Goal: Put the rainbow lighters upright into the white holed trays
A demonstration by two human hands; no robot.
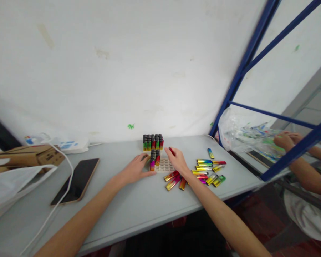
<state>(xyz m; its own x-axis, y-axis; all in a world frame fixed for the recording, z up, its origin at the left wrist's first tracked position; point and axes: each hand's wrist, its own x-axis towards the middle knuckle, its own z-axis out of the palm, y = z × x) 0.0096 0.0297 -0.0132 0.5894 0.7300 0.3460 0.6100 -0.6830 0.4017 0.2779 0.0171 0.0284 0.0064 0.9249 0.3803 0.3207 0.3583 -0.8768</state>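
Observation:
My left hand (136,169) is at the left end of a pale tray with round holes (165,165), its thumb along the front corner and its fingers around the side. A small dark thing shows by its fingertips; I cannot tell what it is. Several shiny lighters (152,161) with black tops stand upright in the tray's left part. Above the tray's right side, my right hand (179,161) is closed on a lighter (172,151), of which only a dark reddish end shows. Beneath and right of that wrist lie loose, metallic-coloured lighters (200,167).
A block of upright lighters (153,142) stands behind the tray. At left are a phone (76,181), a white cable (69,178), a cardboard box (40,157) and a white bag (13,185). A blue metal frame (237,80) rises at right, with another person's hands (286,140) beyond it.

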